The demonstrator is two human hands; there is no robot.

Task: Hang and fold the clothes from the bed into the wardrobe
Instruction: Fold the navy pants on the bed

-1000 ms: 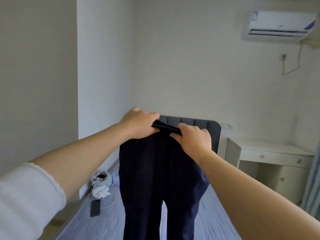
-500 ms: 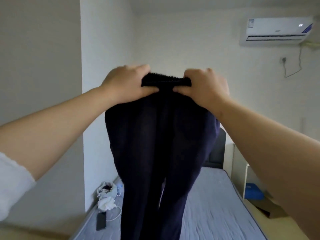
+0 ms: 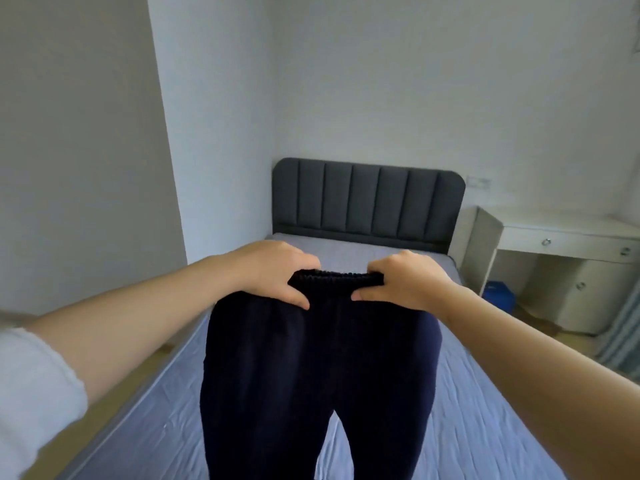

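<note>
A pair of dark navy trousers [image 3: 311, 368] hangs in front of me over the bed [image 3: 478, 420], waistband up, both legs dropping out of the bottom of the view. My left hand [image 3: 273, 275] grips the left end of the elastic waistband, thumb in front of the cloth. My right hand [image 3: 405, 282] grips the right end the same way. The waistband is stretched level between the two hands. The wardrobe is not in view.
The bed has a grey-blue sheet and a dark padded headboard [image 3: 367, 199] against the far wall. A white desk with drawers [image 3: 561, 237] stands to the right, a blue box [image 3: 498, 296] under it. A white wall corner [image 3: 166, 140] juts out on the left.
Both hands have come down with the trousers from chest height to lower over the bed. The view has tilted down, so the air conditioner and the things at the bed's left edge are out of sight.
</note>
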